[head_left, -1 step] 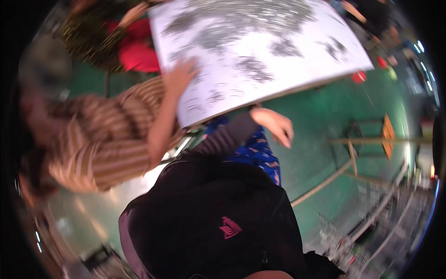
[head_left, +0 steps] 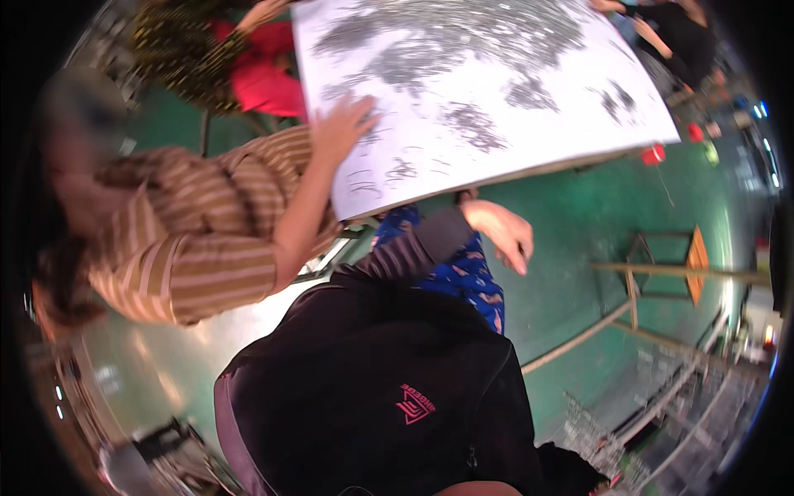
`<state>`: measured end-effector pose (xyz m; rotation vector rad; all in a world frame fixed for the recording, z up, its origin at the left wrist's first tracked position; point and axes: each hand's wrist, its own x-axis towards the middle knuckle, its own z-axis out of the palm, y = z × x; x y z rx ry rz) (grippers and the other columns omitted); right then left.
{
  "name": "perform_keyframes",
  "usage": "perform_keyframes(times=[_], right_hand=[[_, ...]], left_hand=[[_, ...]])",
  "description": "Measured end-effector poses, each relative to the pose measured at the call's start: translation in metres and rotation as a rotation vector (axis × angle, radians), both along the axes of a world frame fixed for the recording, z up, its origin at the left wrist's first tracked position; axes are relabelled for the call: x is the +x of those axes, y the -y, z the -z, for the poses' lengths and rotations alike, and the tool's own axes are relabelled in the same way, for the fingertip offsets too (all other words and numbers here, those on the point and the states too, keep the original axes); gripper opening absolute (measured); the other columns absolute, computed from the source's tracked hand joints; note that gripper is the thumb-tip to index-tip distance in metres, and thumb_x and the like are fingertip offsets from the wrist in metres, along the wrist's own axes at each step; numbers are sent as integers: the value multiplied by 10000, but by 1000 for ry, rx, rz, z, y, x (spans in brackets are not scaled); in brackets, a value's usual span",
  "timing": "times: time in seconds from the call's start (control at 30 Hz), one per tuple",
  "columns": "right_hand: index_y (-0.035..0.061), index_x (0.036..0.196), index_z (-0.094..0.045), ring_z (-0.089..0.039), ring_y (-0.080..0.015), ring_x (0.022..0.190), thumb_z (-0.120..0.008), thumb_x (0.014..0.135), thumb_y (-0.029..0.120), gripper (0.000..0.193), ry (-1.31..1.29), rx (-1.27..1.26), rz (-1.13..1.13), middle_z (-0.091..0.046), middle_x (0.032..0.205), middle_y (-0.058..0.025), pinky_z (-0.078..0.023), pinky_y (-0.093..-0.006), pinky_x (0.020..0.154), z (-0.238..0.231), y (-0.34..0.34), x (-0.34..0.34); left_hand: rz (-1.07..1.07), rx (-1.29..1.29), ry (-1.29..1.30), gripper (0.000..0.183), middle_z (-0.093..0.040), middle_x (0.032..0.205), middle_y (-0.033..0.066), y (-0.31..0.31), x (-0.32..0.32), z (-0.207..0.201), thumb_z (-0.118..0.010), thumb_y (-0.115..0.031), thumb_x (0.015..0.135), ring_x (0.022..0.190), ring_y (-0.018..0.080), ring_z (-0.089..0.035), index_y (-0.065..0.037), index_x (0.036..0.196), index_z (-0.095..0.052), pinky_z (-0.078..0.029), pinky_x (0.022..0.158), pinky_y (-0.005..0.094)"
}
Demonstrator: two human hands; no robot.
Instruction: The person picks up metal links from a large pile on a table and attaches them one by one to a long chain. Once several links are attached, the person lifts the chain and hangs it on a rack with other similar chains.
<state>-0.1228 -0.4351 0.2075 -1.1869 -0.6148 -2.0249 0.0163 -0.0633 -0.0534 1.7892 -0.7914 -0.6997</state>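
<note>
My left hand [head_left: 501, 233] hangs in front of me, below the near edge of a white tabletop [head_left: 529, 136]. Its fingers are loosely bent downward, with a gap by the thumb and nothing visible in them. The striped cuff of my dark sleeve shows behind it, over blue patterned trousers [head_left: 488, 289]. Many thin dark bits [head_left: 475, 124] lie in heaps and scattered strands on the white surface; blur hides what they are. My right hand is out of sight.
At my left a person in a striped shirt [head_left: 215, 264] rests a hand [head_left: 341, 128] on the tabletop. More people stand at its far corners. A wooden-topped stool [head_left: 696, 264] and a pale rail [head_left: 579, 335] are at right. Red round objects [head_left: 652, 155] hang by the table's right corner.
The whole scene has shifted to the right in view, and the table sits slightly lower. My left hand keeps nearly the same place below the table edge.
</note>
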Motion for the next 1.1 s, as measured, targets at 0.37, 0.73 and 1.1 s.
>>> perform_keyframes(times=[0.37, 0.73, 1.1], right_hand=[[-161, 1013, -539, -626, -324, 822, -500, 857, -63, 188, -474, -38, -564, -597, 870, -233, -553, -393, 799, 52, -88, 186], [-96, 942, -616, -587, -208, 860, -505, 822, -56, 169, -859, -317, -102, -607, 943, -142, -499, -267, 676, 90, -81, 214], [-2, 1134, -572, -515, -344, 1052, -498, 789, -69, 360, -1216, -1091, -433, -572, 1122, -182, -417, -405, 912, 308, -259, 413]], left_hand=[[-1544, 383, 694, 99, -639, 761, 211, -172, -14, 12, -613, -45, 762, 686, 337, -634, 6, 828, -666, -507, 646, 380], [-1463, 1054, 480, 69, -632, 706, 211, -178, 70, 29, -589, -30, 708, 715, 369, -644, 12, 689, -639, -517, 627, 434], [-1333, 1068, 592, 77, -602, 709, 163, -168, 76, 53, -530, -25, 707, 701, 298, -612, -29, 704, -607, -502, 612, 388]])
